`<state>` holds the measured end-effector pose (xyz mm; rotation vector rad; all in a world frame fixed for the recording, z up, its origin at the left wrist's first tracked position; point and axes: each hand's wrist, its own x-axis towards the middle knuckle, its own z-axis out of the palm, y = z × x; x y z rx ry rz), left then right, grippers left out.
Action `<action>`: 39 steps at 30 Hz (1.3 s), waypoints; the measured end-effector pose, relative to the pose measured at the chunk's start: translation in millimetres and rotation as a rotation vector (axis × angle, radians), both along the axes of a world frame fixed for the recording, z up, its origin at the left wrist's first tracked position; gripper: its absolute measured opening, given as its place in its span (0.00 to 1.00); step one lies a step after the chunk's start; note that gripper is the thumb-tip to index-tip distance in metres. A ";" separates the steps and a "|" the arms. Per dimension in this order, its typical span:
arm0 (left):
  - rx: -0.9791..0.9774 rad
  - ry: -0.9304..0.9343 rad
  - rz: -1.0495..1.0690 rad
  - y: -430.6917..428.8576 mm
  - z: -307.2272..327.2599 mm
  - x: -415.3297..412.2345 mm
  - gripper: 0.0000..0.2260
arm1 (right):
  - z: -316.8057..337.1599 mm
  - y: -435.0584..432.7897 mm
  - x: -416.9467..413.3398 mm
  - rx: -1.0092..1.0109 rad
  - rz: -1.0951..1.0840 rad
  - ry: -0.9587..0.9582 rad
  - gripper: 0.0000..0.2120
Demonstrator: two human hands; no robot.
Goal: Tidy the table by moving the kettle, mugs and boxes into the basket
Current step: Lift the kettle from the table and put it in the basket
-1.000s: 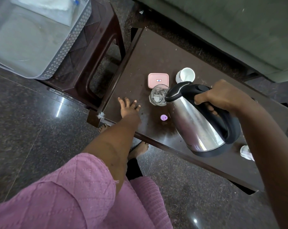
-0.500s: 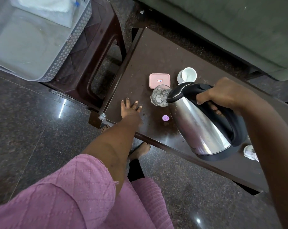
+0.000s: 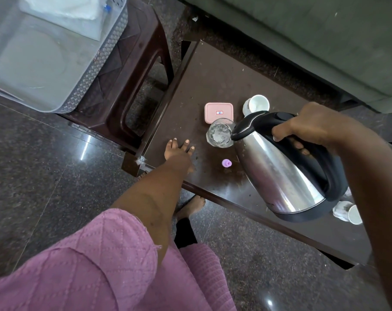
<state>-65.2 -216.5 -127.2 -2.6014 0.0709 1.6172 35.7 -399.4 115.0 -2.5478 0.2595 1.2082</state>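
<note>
Right hand [image 3: 311,124] is gripping the kettle [image 3: 280,173] by its handle, tilting it spout-first over the glass [image 3: 219,133], while the left hand [image 3: 179,151] is lying flat, fingers spread, on the tabletop [image 3: 213,75].

The pink box [image 3: 218,112] bears a small label, unreadable.

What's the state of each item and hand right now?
kettle: lifted off the table, tilted, spout over the glass, lid shut
glass: upright on table
pink box: lid on, flat on table
white mug: on table, tipped toward camera
second mug: on its side
basket: on stool, kettle not in it
right hand: gripping kettle handle
left hand: flat on table, empty
</note>
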 end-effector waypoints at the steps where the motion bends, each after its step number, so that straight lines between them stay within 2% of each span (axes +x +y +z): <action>1: -0.001 0.008 0.001 0.2 0.4 1.2 0.35 | 0.5 0.5 0.6 0.001 0.002 -0.002 0.18; 14: 0.033 0.039 -0.030 -1.3 1.6 4.1 0.35 | 7.0 5.0 4.3 0.006 0.018 0.008 0.19; 20: 0.029 0.033 -0.027 -1.3 0.4 3.0 0.34 | 5.4 5.2 1.5 0.017 0.010 0.019 0.15; 27: 0.016 0.011 -0.025 0.4 -2.4 0.1 0.34 | 0.4 -1.2 -1.8 0.050 -0.018 0.007 0.19; 39: -0.033 0.007 0.019 5.2 -10.3 4.4 0.36 | -12.0 -25.0 -24.6 0.112 -0.106 -0.041 0.18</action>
